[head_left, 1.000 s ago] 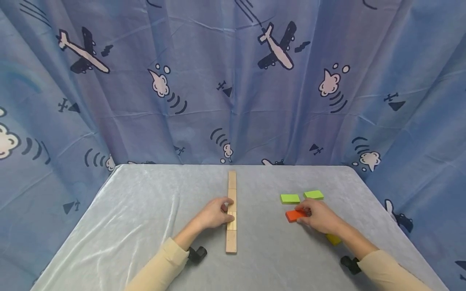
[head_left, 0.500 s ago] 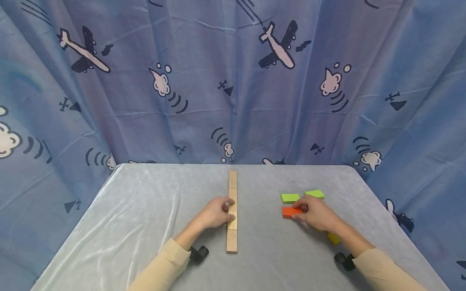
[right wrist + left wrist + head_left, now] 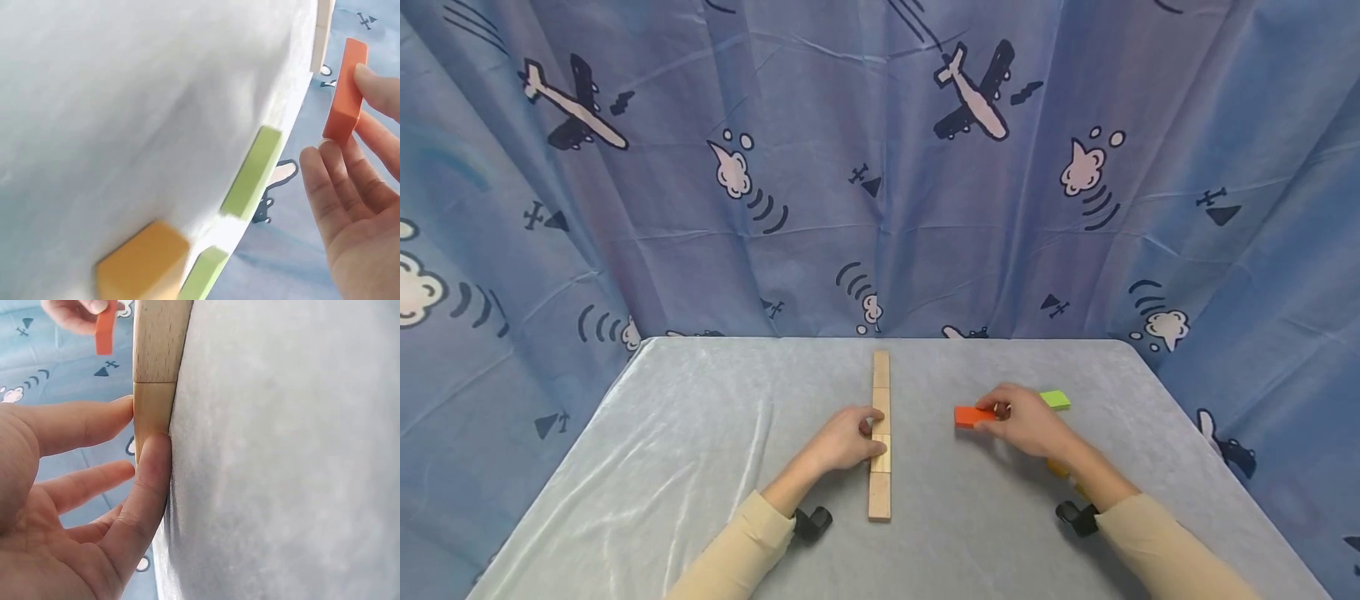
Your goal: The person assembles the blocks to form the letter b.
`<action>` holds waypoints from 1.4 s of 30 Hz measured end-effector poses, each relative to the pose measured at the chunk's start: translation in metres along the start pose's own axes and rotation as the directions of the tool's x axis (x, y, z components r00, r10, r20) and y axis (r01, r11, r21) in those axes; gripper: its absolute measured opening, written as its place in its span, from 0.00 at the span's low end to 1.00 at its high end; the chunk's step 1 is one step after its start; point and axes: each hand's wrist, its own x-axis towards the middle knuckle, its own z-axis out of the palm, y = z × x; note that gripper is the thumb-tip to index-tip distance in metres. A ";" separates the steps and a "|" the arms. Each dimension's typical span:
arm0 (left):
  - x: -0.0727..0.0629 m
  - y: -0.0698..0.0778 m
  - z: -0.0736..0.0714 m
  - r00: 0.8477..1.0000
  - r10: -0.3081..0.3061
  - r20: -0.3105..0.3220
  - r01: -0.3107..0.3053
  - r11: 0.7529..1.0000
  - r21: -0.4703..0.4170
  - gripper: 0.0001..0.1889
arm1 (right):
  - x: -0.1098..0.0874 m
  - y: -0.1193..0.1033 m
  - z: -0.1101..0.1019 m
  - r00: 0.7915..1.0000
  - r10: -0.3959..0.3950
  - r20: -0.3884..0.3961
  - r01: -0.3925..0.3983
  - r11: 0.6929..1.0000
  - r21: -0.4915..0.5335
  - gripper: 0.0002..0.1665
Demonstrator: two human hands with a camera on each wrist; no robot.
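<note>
Several plain wooden blocks lie end to end in a straight row (image 3: 880, 493) that runs away from me along the middle of the table. My left hand (image 3: 838, 439) rests against this row from the left, thumb and fingers fairly straight, their tips touching the blocks around a joint. To the right of the row, my right hand (image 3: 1033, 421) pinches an orange block (image 3: 347, 87) between thumb and fingers, its free end pointing left. Two light green blocks show in the right wrist view, a nearer one (image 3: 253, 175) and another (image 3: 203, 275); the right hand hides one in the head view.
A yellow block (image 3: 140, 262) lies close to the green ones, partly covered by the right forearm in the head view. A pale cloth covers the table (image 3: 700, 400). A blue patterned curtain (image 3: 820, 167) hangs behind its far edge.
My right hand has carried the orange block leftward and slightly away from me, toward the wooden row, and now covers one green block. My left hand has stayed in place.
</note>
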 end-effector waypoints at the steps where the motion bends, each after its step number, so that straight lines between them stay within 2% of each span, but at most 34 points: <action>1: 0.000 0.000 0.000 1.000 0.000 -0.001 0.000 1.000 0.001 0.26 | 0.002 -0.002 0.001 1.000 -0.004 -0.001 0.004 1.000 0.005 0.15; 10: 0.000 0.000 0.000 1.000 -0.014 0.000 0.014 1.000 0.010 0.26 | 0.024 -0.020 0.009 0.999 -0.022 -0.023 0.023 0.999 0.038 0.15; 24: -0.001 0.004 -0.003 0.999 -0.036 -0.010 0.036 0.999 0.015 0.26 | 0.061 -0.043 0.024 1.000 -0.001 -0.022 0.003 0.997 0.071 0.16; 36: 0.003 0.002 -0.003 1.000 -0.026 0.000 0.026 0.999 0.024 0.26 | 0.084 -0.038 0.043 0.999 -0.035 0.018 0.033 0.995 0.098 0.16; 42: 0.003 0.003 -0.002 1.000 -0.018 -0.002 0.018 0.999 0.030 0.26 | 0.092 -0.036 0.052 0.998 -0.017 0.057 0.012 0.996 0.089 0.16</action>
